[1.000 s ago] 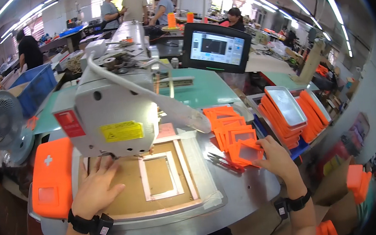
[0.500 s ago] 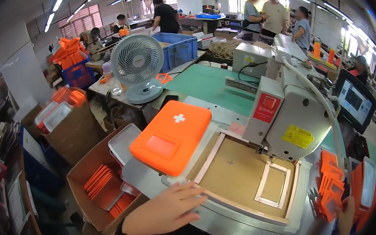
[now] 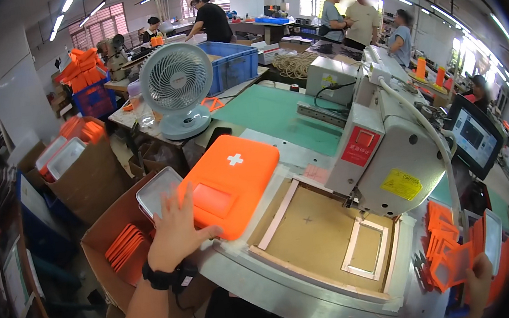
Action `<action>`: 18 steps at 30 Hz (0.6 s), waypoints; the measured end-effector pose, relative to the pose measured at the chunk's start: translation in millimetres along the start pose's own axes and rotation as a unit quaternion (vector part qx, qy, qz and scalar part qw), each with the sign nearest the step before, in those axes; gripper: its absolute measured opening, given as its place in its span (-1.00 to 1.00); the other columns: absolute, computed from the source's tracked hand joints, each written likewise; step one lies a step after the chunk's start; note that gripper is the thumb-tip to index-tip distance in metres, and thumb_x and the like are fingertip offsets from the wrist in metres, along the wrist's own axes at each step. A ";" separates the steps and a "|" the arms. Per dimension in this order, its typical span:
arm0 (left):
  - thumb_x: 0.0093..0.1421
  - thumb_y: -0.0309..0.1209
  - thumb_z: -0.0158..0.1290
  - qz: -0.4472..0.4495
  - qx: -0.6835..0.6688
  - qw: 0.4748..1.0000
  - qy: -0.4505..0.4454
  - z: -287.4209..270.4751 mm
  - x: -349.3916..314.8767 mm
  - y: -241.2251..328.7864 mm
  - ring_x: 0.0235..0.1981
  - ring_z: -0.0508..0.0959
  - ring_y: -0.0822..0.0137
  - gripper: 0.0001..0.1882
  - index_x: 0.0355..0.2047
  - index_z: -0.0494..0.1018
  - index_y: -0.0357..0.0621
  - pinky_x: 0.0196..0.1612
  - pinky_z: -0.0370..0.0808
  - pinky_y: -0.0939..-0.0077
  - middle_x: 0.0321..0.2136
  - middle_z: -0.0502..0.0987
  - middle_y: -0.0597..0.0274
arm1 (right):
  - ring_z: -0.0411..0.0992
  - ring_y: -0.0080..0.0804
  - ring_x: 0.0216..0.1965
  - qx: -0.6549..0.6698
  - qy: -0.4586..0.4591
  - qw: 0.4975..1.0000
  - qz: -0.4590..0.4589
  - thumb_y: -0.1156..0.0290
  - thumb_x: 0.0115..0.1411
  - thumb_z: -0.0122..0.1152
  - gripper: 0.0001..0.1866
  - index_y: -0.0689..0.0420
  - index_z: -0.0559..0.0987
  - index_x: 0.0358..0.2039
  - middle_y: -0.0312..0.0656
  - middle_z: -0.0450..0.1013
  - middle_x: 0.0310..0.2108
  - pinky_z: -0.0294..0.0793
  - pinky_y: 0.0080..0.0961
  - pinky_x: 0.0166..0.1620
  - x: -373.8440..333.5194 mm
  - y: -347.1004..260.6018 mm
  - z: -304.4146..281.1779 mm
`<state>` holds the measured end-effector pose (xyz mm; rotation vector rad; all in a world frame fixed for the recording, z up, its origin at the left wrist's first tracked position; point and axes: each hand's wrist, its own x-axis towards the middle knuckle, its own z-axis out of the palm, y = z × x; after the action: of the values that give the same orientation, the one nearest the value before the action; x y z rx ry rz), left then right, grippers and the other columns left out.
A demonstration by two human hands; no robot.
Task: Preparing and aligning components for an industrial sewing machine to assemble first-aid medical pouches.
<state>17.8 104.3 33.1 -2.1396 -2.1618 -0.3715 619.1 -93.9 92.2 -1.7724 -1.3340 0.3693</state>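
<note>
An orange zip case (image 3: 246,166) with a white cross and a rectangular window lies on the metal machine table. My left hand (image 3: 179,235) is at its near left edge, fingers spread and thumb by its near corner; contact is hard to judge. At the right edge of the table, my right hand (image 3: 479,275) pinches the edge of a small orange frame with a pale window (image 3: 456,267), among a pile of similar pieces (image 3: 440,223). Between the hands, a brown template board (image 3: 314,227) with pale raised strips lies under the sewing machine head (image 3: 401,165).
A cardboard box (image 3: 104,234) holding orange pieces stands left of the table, with a grey-white tray (image 3: 161,190) at its rim. Behind are a fan (image 3: 176,83), a blue crate (image 3: 235,68) and a green surface (image 3: 281,116). A screen (image 3: 475,136) stands right. Several people work farther back.
My left hand has moved from the template's near left corner, up and left to the case's edge, its fingers spreading. My right hand has shifted slightly right and up at the orange pieces.
</note>
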 end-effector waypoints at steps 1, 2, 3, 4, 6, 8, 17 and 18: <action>-0.01 0.09 0.23 -0.012 -0.057 0.998 0.005 8.6 7.5 -17.3 0.21 0.27 -0.15 0.09 0.34 -0.07 -0.21 0.18 0.31 0.12 0.19 0.20 -0.30 | 0.18 -0.60 -0.41 -0.022 -0.011 1.000 -0.001 0.65 -0.04 0.02 -0.83 0.13 0.29 -0.45 -0.35 0.17 -0.48 0.20 -0.65 -0.31 1.0 -11.9 5.9; -0.02 0.10 0.23 -0.022 -0.115 0.993 0.008 7.7 13.4 -24.3 0.20 0.28 -0.15 0.11 0.34 -0.07 -0.24 0.17 0.32 0.13 0.20 0.20 -0.29 | 0.18 -0.60 -0.43 -0.046 -0.021 0.999 -0.001 0.64 -0.04 0.04 -0.84 0.14 0.30 -0.46 -0.35 0.18 -0.49 0.20 -0.64 -0.33 0.8 -17.5 8.9; -0.01 0.07 0.23 -0.052 -0.165 0.985 -0.021 2.2 15.1 -29.0 0.14 0.36 -0.12 0.10 0.33 -0.06 -0.33 0.14 0.35 0.18 0.15 0.27 -0.29 | 0.19 -0.64 -0.48 -0.052 -0.030 0.998 -0.030 0.64 -0.07 0.08 -0.83 0.14 0.31 -0.48 -0.36 0.20 -0.52 0.18 -0.68 -0.39 0.4 -18.4 11.3; 0.00 0.06 0.23 -0.059 -0.170 0.983 -0.027 1.2 19.0 -31.9 0.13 0.38 -0.11 0.09 0.32 -0.04 -0.35 0.12 0.36 0.18 0.13 0.30 -0.29 | 0.19 -0.65 -0.49 -0.042 -0.031 0.999 -0.011 0.64 -0.08 0.08 -0.82 0.14 0.31 -0.47 -0.37 0.20 -0.53 0.18 -0.69 -0.41 -2.0 -23.2 15.8; 0.00 0.04 0.23 -0.071 -0.182 0.980 -0.041 5.4 26.4 -39.5 0.10 0.40 -0.10 0.07 0.30 -0.01 -0.41 0.10 0.38 0.18 0.09 0.35 -0.28 | 0.20 -0.68 -0.52 -0.023 -0.035 0.999 0.028 0.64 -0.10 0.10 -0.81 0.14 0.32 -0.47 -0.38 0.21 -0.56 0.17 -0.71 -0.45 -8.5 -41.3 28.9; 0.07 -0.09 0.23 -0.065 -0.263 0.963 0.001 22.9 32.3 -61.1 0.03 0.49 0.00 -0.05 0.26 0.05 -0.49 0.03 0.43 0.24 -0.02 0.45 -0.23 | 0.21 -0.70 -0.54 -0.013 -0.048 0.998 0.030 0.66 -0.11 0.10 -0.80 0.15 0.32 -0.48 -0.40 0.21 -0.57 0.18 -0.72 -0.46 -4.3 -34.2 34.2; 0.19 -0.42 0.09 -0.094 -0.810 0.577 -0.053 -4.8 27.3 -61.1 -0.08 0.55 0.31 -0.46 0.14 0.25 -0.40 0.01 0.49 0.43 -0.05 0.50 0.07 | 0.23 -0.73 -0.62 -0.005 -0.079 0.997 0.012 0.66 -0.12 0.13 -0.83 0.15 0.35 -0.55 -0.42 0.26 -0.63 0.18 -0.71 -0.55 9.2 -23.5 55.3; 0.20 -0.44 0.06 -0.091 -0.815 0.569 -0.055 -8.7 23.6 -63.1 -0.07 0.54 0.31 -0.50 0.12 0.27 -0.39 0.03 0.48 0.42 -0.05 0.50 0.07 | 0.24 -0.73 -0.63 -0.013 -0.078 0.997 -0.008 0.66 -0.12 0.14 -0.83 0.15 0.35 -0.55 -0.42 0.27 -0.64 0.19 -0.71 -0.57 11.2 -24.3 56.7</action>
<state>-46.4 125.6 39.5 -2.0440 -2.0288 -3.3529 569.9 -56.8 80.6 -1.7842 -1.4660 0.4918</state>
